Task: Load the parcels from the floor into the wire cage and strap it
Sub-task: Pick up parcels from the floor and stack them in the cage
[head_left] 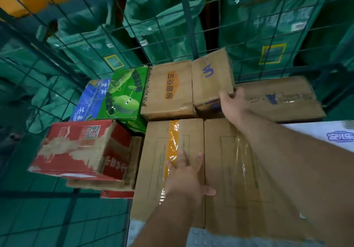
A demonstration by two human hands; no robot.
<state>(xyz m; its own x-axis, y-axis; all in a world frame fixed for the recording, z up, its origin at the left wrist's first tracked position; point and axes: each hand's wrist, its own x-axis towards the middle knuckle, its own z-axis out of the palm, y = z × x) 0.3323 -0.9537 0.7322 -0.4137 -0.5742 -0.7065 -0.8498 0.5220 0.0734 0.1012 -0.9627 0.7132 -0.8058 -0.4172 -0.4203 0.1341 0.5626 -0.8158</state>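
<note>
- Brown cardboard, marked in blue pen: a small box [210, 82] sits tilted at the back of the wire cage [183, 17], over the other parcels and close to the rear mesh.
- The right hand [232, 103] holds this box at its near right corner, thumb on the near face and fingers wrapped round the side.
- Just to its left is a brown box with an orange label [168, 91], the two touching side by side.
- The left hand [186, 176] lies flat on a large brown box with orange tape [159, 170], fingers straight and spread wide, holding nothing.
- Beside that one on the right is another large brown box under clear tape [239, 170], partly covered by the right forearm.
- A long brown box [283, 97] lies to the right of the small one, with a white box [325, 133] nearer the camera.
- Further left stand a green box [124, 93] and a blue box [90, 101]; a torn red box [76, 147] rests on another carton in front of them.
- Green bags [162, 13] hang outside the mesh.
</note>
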